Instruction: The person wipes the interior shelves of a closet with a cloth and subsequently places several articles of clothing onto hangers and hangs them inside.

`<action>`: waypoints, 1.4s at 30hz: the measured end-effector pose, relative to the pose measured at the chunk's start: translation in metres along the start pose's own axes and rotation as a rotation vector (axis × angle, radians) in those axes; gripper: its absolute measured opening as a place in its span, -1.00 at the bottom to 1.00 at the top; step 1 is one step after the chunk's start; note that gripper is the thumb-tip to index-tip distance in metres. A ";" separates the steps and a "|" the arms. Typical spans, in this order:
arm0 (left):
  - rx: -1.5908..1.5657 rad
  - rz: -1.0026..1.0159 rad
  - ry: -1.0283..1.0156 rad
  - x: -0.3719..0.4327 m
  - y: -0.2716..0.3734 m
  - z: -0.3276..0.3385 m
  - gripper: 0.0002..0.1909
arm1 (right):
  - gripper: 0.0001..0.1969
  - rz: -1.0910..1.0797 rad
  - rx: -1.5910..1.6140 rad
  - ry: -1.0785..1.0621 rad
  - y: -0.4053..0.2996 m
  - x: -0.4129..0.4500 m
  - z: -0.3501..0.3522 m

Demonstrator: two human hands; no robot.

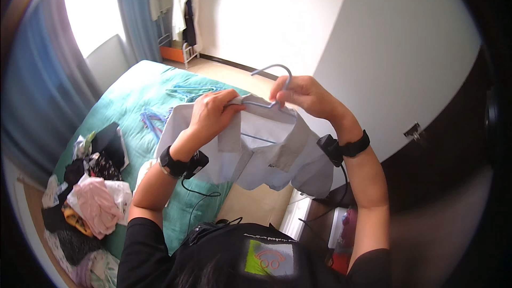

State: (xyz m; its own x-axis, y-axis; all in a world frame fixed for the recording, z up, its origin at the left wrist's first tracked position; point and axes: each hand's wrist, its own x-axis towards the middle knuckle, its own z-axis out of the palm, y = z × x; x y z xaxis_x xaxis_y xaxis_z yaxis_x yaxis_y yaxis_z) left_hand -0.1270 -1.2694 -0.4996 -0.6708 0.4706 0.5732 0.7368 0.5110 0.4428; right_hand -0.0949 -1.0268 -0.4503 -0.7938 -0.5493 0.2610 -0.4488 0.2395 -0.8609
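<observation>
A pale grey collared shirt [264,156] hangs in front of me, with a blue-grey clothes hanger [262,138] inside its shoulders. The hanger's hook rises above the open collar. My left hand [216,112] grips the shirt's collar and shoulder together with the hanger's arm. At the base of the hook, the fingers of my right hand [300,94] close around the hanger's neck. Both wrists carry black strapped devices with cables. Part of the hanger is hidden by the cloth.
Blue hangers [154,120] and more hangers [196,91] lie on a bed with a teal cover [136,84]. A heap of clothes [94,204] covers its left side. A garment rack [186,54] stands by the curtain [136,16]. To the right is a white panel [392,68] with a black clip [414,131].
</observation>
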 end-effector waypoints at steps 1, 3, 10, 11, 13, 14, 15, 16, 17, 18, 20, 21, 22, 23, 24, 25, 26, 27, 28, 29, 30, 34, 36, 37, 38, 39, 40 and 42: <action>-0.015 0.022 -0.015 0.006 0.004 0.003 -0.85 | -0.84 -0.011 0.035 0.120 -0.002 -0.005 -0.005; 0.003 -0.113 0.032 0.015 0.012 0.000 -0.81 | -0.76 -0.030 -0.091 0.265 -0.008 -0.026 -0.014; -0.176 -0.154 -0.014 0.030 0.017 0.000 -0.83 | -0.74 0.126 -0.649 0.571 0.008 -0.122 0.002; -0.233 -0.153 -0.033 0.033 0.018 -0.001 -0.84 | -0.80 0.180 -0.704 0.590 0.006 -0.128 0.005; -0.290 -0.139 -0.047 0.033 0.018 -0.001 -0.84 | -0.85 0.247 -0.762 0.622 0.001 -0.131 0.020; -0.339 -0.136 -0.053 0.034 0.018 0.000 -0.85 | -0.86 0.214 -0.764 0.753 -0.002 -0.130 0.030; -0.350 -0.124 -0.063 0.036 0.018 0.000 -0.85 | -0.86 0.178 -0.766 0.883 -0.006 -0.130 0.035; -0.367 -0.105 -0.096 0.038 0.019 -0.001 -0.84 | -0.88 0.159 -0.784 0.926 -0.009 -0.132 0.038; -0.383 -0.086 -0.130 0.040 0.019 -0.001 -0.82 | -0.88 0.174 -0.792 0.940 -0.015 -0.133 0.041; -0.396 -0.074 -0.140 0.044 0.019 0.000 -0.82 | -0.91 0.185 -0.826 0.965 -0.028 -0.134 0.040; -0.472 0.090 -0.135 0.055 0.017 0.003 -0.72 | -0.94 0.204 -0.938 1.015 -0.048 -0.140 0.032; -0.491 0.033 -0.304 0.065 0.024 -0.010 -0.49 | -0.93 0.228 -0.978 1.042 -0.063 -0.150 0.025; -0.582 0.054 -0.300 0.074 0.017 -0.016 -0.41 | -0.91 0.198 -0.987 1.062 -0.075 -0.156 0.015; -0.672 0.071 -0.294 0.080 0.005 -0.022 -0.32 | -0.91 0.217 -1.008 1.086 -0.087 -0.163 0.005; -0.660 0.061 -0.318 0.076 -0.015 -0.031 -0.28 | -0.95 0.298 -1.041 1.087 -0.109 -0.161 0.008; -0.652 0.051 -0.348 0.069 -0.038 -0.039 -0.24 | -0.98 0.280 -1.040 1.092 -0.120 -0.162 0.010; -0.654 0.022 -0.404 0.057 -0.061 -0.051 -0.26 | -0.94 0.386 -0.994 1.102 -0.132 -0.161 0.015; -0.575 0.010 -0.404 0.038 -0.080 -0.064 -0.28 | -0.94 0.402 -0.959 1.120 -0.142 -0.160 0.022; -0.544 -0.032 -0.419 0.015 -0.100 -0.077 -0.30 | -0.93 0.428 -0.961 1.114 -0.152 -0.160 0.031; -0.525 -0.071 -0.439 -0.013 -0.118 -0.093 -0.31 | -0.93 0.449 -0.963 1.109 -0.161 -0.162 0.040; -0.506 -0.116 -0.492 -0.029 -0.137 -0.106 -0.32 | -0.92 0.474 -0.940 1.129 -0.161 -0.161 0.040; -0.429 -0.281 -0.497 -0.081 -0.178 -0.160 -0.35 | -0.88 0.383 -0.845 1.172 -0.148 -0.160 0.030; -0.405 -0.293 -0.475 -0.106 -0.187 -0.193 -0.35 | -0.88 0.323 -0.876 1.218 -0.152 -0.160 0.038; -0.372 -0.294 -0.454 -0.116 -0.192 -0.201 -0.36 | -0.88 0.369 -0.928 1.239 -0.153 -0.159 0.045; -0.335 -0.309 -0.473 -0.119 -0.194 -0.210 -0.38 | -0.87 0.416 -0.973 1.266 -0.152 -0.156 0.052; -0.328 -0.299 -0.469 -0.135 -0.207 -0.214 -0.40 | -0.87 0.394 -0.984 1.282 -0.152 -0.152 0.062; -0.341 -0.296 -0.469 -0.140 -0.218 -0.214 -0.41 | -0.88 0.473 -1.081 1.279 -0.152 -0.146 0.071; -0.376 -0.271 -0.467 -0.135 -0.224 -0.209 -0.42 | -0.85 0.624 -1.363 1.256 -0.166 -0.143 0.063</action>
State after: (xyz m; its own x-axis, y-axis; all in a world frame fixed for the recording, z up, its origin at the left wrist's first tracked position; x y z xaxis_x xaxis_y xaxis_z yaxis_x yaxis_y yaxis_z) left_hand -0.1841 -1.5979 -0.5320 -0.7405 0.6666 0.0853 0.4588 0.4088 0.7889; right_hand 0.1188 -1.0383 -0.3723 -0.4588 0.4836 0.7454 0.4876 0.8383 -0.2437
